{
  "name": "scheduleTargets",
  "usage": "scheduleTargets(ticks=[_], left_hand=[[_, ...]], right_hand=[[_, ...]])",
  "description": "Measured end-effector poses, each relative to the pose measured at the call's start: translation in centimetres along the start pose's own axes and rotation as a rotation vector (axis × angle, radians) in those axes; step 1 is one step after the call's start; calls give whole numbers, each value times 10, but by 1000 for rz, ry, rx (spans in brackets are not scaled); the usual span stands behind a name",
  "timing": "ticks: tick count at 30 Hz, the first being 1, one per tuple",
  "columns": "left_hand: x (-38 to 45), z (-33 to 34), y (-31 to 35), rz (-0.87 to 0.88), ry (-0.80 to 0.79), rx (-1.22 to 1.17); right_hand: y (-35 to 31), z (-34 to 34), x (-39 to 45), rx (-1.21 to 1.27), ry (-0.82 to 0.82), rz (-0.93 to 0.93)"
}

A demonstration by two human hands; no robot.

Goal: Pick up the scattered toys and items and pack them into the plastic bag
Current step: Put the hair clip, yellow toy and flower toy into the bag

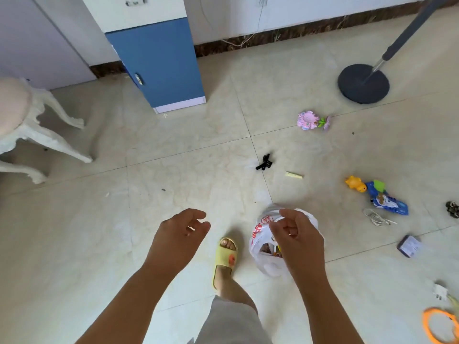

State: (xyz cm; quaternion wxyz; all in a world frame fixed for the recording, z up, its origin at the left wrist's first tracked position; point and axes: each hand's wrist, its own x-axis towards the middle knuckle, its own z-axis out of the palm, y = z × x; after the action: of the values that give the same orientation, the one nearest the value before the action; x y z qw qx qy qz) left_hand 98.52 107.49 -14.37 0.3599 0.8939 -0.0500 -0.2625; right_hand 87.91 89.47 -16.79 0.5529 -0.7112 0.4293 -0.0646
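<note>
A white plastic bag [260, 240] with red print hangs at my right hand [298, 237], whose curled fingers grip its top edge; small items show inside. My left hand [182, 230] hovers left of the bag, fingers loosely curled, holding nothing. Scattered on the tile floor are a pink flower toy [310, 120], a black hair clip [264, 162], a pale yellow stick [294, 175], a yellow animal toy [355, 183], a blue-green toy [375, 187], a blue packet [392, 205], a white cable [377, 217], a purple box [409, 245] and an orange ring [438, 326].
A blue cabinet [161, 60] stands at the back and a white stool [32, 130] at the left. A round black stand base [363, 83] sits at the back right. My foot in a yellow slipper [224, 259] is beside the bag. A white plug [440, 291] lies near the ring.
</note>
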Motion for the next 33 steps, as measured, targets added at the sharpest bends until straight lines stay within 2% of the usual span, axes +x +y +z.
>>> scheduleTargets(ticks=[9, 15, 20, 24, 27, 30, 33], left_hand=[[166, -10, 56, 142, -159, 90], [266, 16, 108, 250, -316, 222], [312, 63, 135, 324, -488, 270], [353, 113, 130, 429, -561, 372], [396, 153, 123, 450, -682, 412], [443, 189, 120, 480, -838, 526], [493, 224, 127, 574, -924, 668]], right_hand=[[-24, 37, 120, 75, 207, 124], [-42, 38, 183, 136, 287, 174], [-23, 30, 218, 137, 366, 270], [5, 31, 251, 99, 450, 361], [30, 37, 288, 93, 518, 425], [50, 42, 328, 119, 566, 455], [72, 50, 371, 155, 635, 504]])
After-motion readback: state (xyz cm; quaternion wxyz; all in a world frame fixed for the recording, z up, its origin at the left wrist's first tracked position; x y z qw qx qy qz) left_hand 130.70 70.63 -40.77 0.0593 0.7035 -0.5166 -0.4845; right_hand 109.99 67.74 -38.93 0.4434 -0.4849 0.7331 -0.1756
